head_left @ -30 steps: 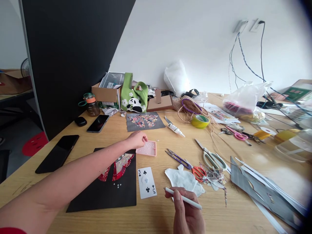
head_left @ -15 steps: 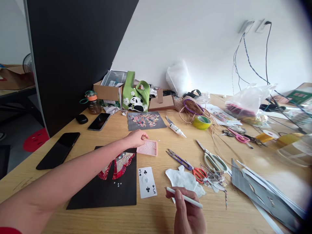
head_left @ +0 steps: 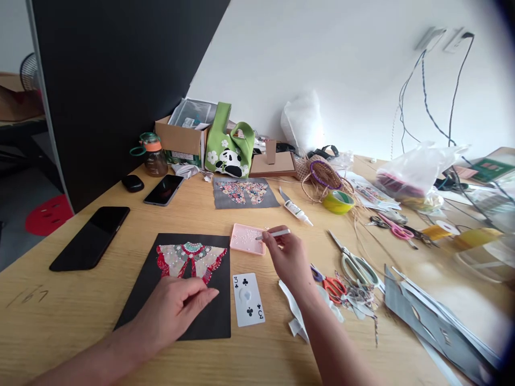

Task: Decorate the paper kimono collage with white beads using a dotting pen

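My right hand (head_left: 286,256) is closed round a white pencil-like stick (head_left: 277,233), its tip at the small beads in a shallow pink tray (head_left: 237,247). My left hand (head_left: 171,305) rests on the black sheet (head_left: 217,321), thumb stretched out and nothing seen in it; its other fingers are partly hidden. Just beyond lies a red and beige collar-shaped fabric piece (head_left: 209,257) with beads, its lower edge partly covered by that hand. Between sheet and right forearm lies a three of clubs playing card (head_left: 250,313) with a whitish blob in its middle.
Orange-handled scissors (head_left: 333,288), larger pale-handled scissors (head_left: 356,269) and white cloth (head_left: 295,316) lie by my right forearm. A glue tube (head_left: 296,210) and patterned fabric (head_left: 245,194) lie behind the tray. Two phones (head_left: 94,236) are at left, and a green panda bag (head_left: 229,150) stands behind.
My left hand has drawn back from the pink tray onto the black sheet, over the loose beads there. My right hand has moved forward with the stick to the tray.
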Tool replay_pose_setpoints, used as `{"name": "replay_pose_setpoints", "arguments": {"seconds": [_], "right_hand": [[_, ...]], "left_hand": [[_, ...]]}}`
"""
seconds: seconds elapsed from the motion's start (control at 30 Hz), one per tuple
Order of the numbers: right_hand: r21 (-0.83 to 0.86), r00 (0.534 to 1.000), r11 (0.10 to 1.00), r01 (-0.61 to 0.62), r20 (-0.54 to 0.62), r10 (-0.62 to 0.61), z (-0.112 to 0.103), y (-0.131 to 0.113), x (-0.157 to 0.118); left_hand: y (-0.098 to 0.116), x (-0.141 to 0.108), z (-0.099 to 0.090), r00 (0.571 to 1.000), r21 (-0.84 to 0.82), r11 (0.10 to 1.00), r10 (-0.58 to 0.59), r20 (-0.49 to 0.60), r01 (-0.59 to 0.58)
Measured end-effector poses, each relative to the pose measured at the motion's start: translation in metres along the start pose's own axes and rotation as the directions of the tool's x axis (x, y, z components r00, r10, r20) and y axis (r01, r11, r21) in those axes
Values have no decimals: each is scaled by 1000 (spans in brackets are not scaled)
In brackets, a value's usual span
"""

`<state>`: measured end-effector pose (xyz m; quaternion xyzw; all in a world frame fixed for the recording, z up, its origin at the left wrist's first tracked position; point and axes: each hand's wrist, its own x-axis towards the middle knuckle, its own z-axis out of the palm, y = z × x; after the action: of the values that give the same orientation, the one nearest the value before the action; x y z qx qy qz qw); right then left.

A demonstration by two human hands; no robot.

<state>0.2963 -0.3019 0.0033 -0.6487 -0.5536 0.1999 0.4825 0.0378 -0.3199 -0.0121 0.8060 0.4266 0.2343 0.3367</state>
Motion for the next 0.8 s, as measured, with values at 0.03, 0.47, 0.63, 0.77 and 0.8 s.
{"name": "replay_pose_setpoints", "arguments": {"seconds": [0.03, 0.47, 0.63, 0.77, 0.8], "right_hand": [[-29, 1000, 1000, -10, 0, 10, 7, 4, 7], [-278, 1000, 961, 3, 9, 0, 35, 39, 16], [-319, 999, 947, 35, 20, -30, 37, 42, 18], [-341, 998, 939, 55, 30, -47, 37, 43, 18], [-345, 998, 937, 58, 33, -50, 37, 43, 18]], "left_hand": [[-5, -4, 5, 998, 7, 998, 59, -28, -59], [-14, -26, 21, 931, -120, 925, 365, 25, -359], [-34, -27, 46, 889, -119, 881, 449, -87, -457], [-35, -28, 48, 873, -116, 866, 478, -96, -486], [-34, -28, 47, 876, -116, 868, 474, -93, -482]]}}
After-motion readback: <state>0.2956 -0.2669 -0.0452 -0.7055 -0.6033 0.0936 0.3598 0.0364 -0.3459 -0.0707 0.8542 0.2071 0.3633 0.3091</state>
